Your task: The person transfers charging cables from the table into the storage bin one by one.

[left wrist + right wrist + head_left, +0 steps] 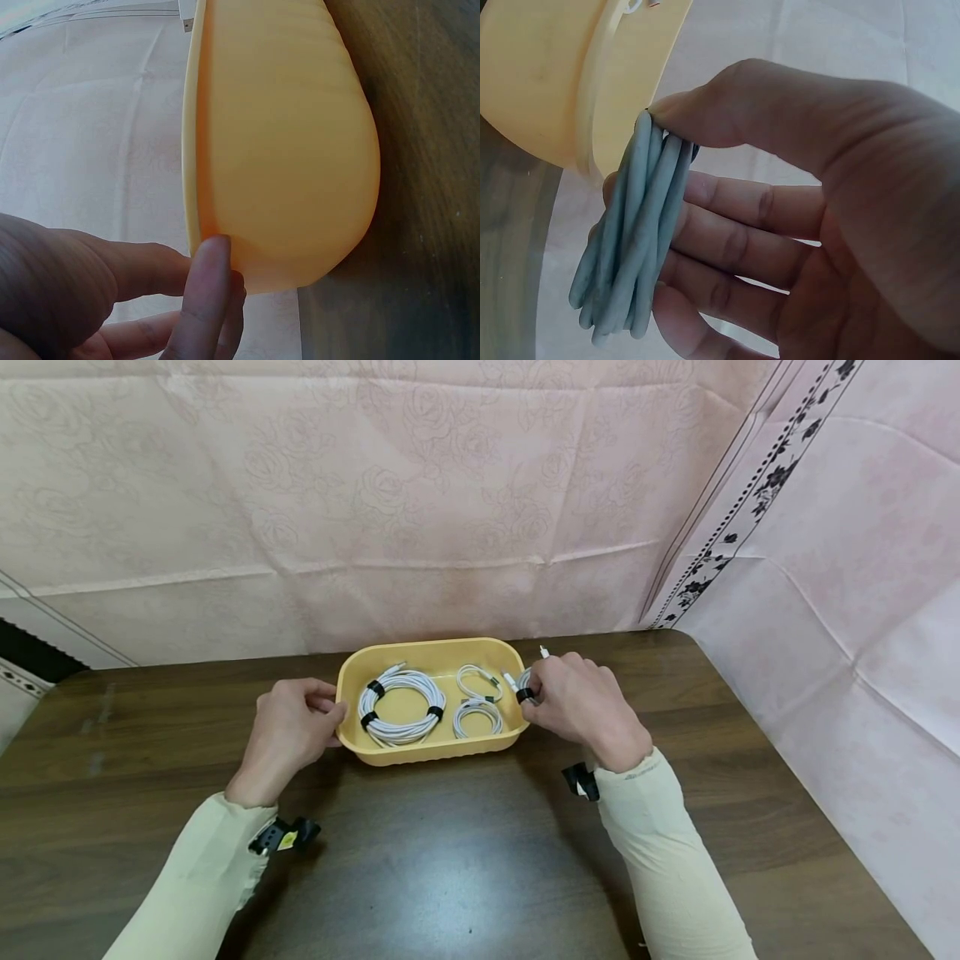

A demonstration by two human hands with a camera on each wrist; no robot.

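Note:
A yellow plastic tray [420, 755] stands on the table near its back edge. Inside lie a large coiled white cable [366, 702] with black straps at left and a smaller white cable [477, 718] with dark ties at right. My left hand [292, 727] pinches the tray's left rim between thumb and fingers; the left wrist view shows the thumb against the outer wall. At the tray's right end, my right hand [581, 702] grips a bundled white cable [634, 232] with a black strap, its plug [543, 652] sticking up past the fingers.
The brown wooden table [420, 860] carries the tray. A pale patterned cloth [420, 510] hangs right behind it, and another patterned sheet [862, 610] rises along the right side.

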